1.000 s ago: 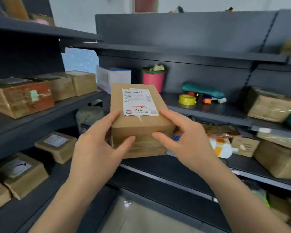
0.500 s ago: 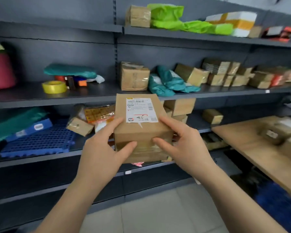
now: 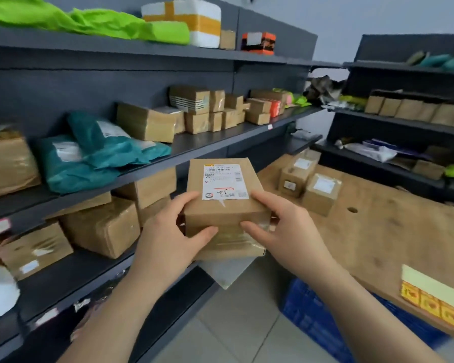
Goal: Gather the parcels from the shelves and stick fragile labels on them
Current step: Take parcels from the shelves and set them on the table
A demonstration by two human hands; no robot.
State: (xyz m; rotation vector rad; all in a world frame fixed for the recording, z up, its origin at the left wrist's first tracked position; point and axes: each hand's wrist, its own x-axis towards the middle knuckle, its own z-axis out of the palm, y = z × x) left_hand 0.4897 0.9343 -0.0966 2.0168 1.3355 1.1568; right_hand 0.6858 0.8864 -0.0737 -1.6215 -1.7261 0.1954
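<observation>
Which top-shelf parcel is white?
The foam box banded in yellow tape; left of it lie green bags, right a brown box and an orange-black box.

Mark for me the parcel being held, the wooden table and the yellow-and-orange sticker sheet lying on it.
held parcel [image 3: 222, 183]: head view, white shipping label on its top face.
wooden table [image 3: 378, 231]: head view, bare wood near the round hole.
sticker sheet [image 3: 427, 303]: head view, an orange square near the table's front edge.

left hand [image 3: 168, 238]: bare | right hand [image 3: 294, 231]: bare | forearms [image 3: 121, 305]: bare to frame edge
</observation>
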